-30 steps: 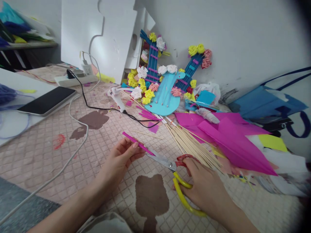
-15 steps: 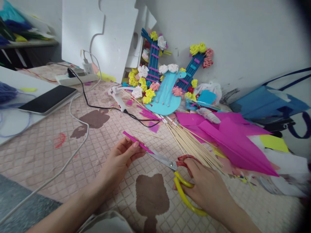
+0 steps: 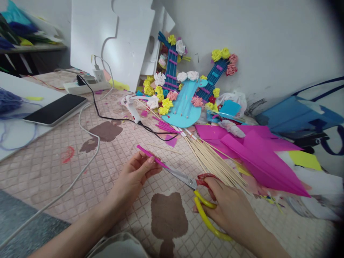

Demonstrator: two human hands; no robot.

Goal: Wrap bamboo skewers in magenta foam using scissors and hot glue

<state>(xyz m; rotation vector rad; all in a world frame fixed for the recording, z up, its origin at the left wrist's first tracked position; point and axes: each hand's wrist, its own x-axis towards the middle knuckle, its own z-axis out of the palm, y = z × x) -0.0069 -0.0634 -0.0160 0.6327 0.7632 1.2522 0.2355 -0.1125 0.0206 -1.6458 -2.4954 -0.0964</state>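
A thin magenta paper strip (image 3: 144, 151) is pinched between the thumb and fingers of my left hand (image 3: 142, 167), near the middle of the view. My right hand (image 3: 228, 204) grips a pair of scissors (image 3: 205, 218) by its handles, one red and one yellow. The scissor blades point left and meet the lower right end of the strip, close to my left fingertips. Whether the blades have cut into the paper I cannot tell. Just beyond my hands lie bamboo sticks (image 3: 215, 157) and several small magenta strips (image 3: 165, 125).
Magenta paper sheets (image 3: 258, 154) lie at the right. Guitar-shaped decorations (image 3: 182, 104) with paper flowers lean against the wall. A glue gun (image 3: 131, 109) with a black cord stands behind my left hand. A phone (image 3: 56, 109), power strip (image 3: 86, 86) and white cable (image 3: 88, 163) are at left.
The scissor blades look a little more closed along the strip's end. Both hands stay in nearly the same place, and the whole view has shifted slightly.
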